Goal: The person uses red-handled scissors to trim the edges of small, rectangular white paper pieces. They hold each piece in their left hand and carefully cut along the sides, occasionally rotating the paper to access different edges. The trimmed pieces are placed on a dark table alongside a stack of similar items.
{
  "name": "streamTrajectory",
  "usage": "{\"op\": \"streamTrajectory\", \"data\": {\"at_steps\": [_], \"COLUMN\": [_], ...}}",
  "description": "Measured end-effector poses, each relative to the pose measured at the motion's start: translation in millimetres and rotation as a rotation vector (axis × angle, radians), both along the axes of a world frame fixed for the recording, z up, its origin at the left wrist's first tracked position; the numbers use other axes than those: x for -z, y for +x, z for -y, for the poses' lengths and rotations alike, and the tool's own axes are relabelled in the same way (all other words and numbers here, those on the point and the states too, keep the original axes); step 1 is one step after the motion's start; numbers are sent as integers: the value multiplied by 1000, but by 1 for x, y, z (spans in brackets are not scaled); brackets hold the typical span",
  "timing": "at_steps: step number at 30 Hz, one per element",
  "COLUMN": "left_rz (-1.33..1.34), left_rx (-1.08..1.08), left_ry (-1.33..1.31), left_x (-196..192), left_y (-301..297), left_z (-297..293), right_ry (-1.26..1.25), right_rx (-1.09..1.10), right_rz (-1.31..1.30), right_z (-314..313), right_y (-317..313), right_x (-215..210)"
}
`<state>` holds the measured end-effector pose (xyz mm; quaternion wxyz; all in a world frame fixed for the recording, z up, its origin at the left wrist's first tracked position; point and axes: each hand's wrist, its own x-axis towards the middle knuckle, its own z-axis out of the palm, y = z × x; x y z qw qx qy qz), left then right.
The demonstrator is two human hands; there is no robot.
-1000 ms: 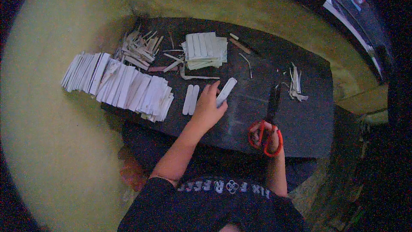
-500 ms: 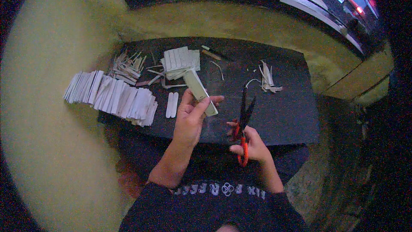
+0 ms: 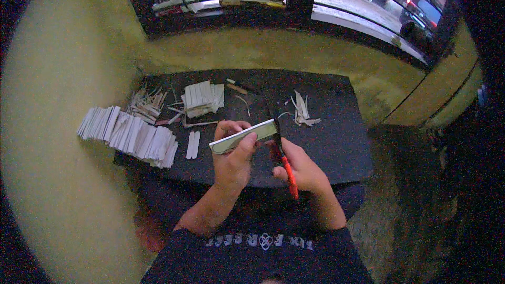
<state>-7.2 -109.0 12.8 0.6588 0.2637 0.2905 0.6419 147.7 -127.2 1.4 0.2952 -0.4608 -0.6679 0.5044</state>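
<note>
My left hand (image 3: 234, 163) is closed on a pale rectangular card strip (image 3: 263, 129), thumb on top and fingers beneath. A rounded outline is drawn on the strip, which lies nearly level and slants up to the right. In my right hand (image 3: 309, 171) are scissors (image 3: 290, 176) with orange-red handles and dark blades. The blades stand at the strip's right end; whether they bite into it I cannot tell. Left of my left hand, two white strips with rounded ends (image 3: 193, 145) lie side by side on the black table (image 3: 336, 152).
A long row of packed white strips (image 3: 139, 139) runs along the table's left edge. Behind are a stack of outlined cards (image 3: 200, 99), thin offcuts (image 3: 146, 104) and a pen (image 3: 239, 84). Curled scraps (image 3: 301, 109) lie back right. A yellowish wall (image 3: 221, 47) with barred windows stands beyond.
My left hand has turned the strip from steeply slanted to nearly level. The scissors have come left to its right end. The whole view has shifted, showing more of the windows.
</note>
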Motion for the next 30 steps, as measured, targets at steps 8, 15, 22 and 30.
{"op": "streamTrajectory", "data": {"at_steps": [8,15,22,30], "left_rz": [-60,-549,-669,-769], "left_rx": [-181,42,198,67], "left_ry": [-121,120,16,173], "left_x": [-25,-14,-24,-31], "left_y": [34,20,7,12], "left_z": [-20,-17,-15,-13], "right_ry": [-165,-188,-187,-163], "right_rx": [19,183,107,79], "right_rz": [-156,-132,8,-54], "right_z": [-12,-14,-21,1], "right_y": [17,17,13,13], "right_x": [-21,-17,-26,-19]}}
